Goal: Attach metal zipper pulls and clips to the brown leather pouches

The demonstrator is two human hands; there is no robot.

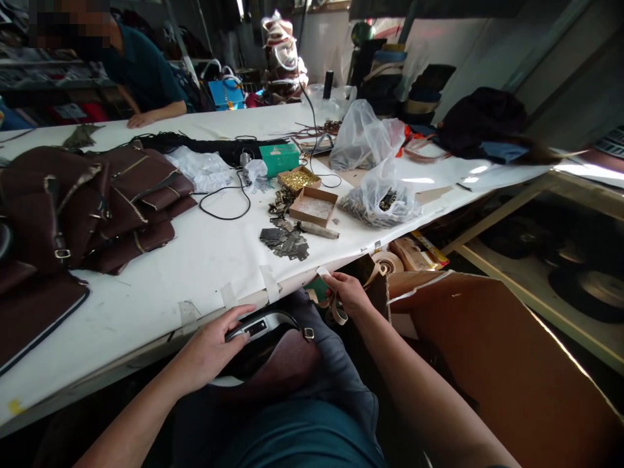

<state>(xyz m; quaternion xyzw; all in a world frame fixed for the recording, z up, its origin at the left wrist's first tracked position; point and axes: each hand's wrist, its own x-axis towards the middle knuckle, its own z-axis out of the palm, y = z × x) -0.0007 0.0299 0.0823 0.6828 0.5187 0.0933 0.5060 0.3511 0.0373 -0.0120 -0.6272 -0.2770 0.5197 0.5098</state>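
Partway through, by the look of it: the maroon, leather-look bag [290, 357] sits in the person's lap below the table edge, mouth upward, with a black curved handle [275, 311] and a small pale-metal buckle [309, 333] already on it. A pale grey-white panel with a dark slot [256, 329] shows at its mouth. Left hand [214, 341] is clamped on the bag's rim and handle, thumb and fingers on either side. Right hand [347, 292] pinches a narrow off-white strip [337, 311], fingertips together — strip hangs in a loop, apart from the bag. How much is left can't be told; inside of the bag is too dark.

Materials: strip is flat, matte and bendy; a wound beige roll [389, 262] lies behind the right hand, link to the strip unclear. Bag surface dull and soft, handle smooth and rounded. White-covered table [229, 250] has translucent tape pieces [270, 283] stuck at its edge. On it: flat dark-grey metal plates [285, 244] in a loose heap, a shallow brown cardboard tray [312, 215], another tray of shiny brass-coloured bits [298, 179], crinkly clear plastic bags [383, 201] and a slumped pile of brown leather-look pieces [102, 201] — some edges raw, finished or not unclear.
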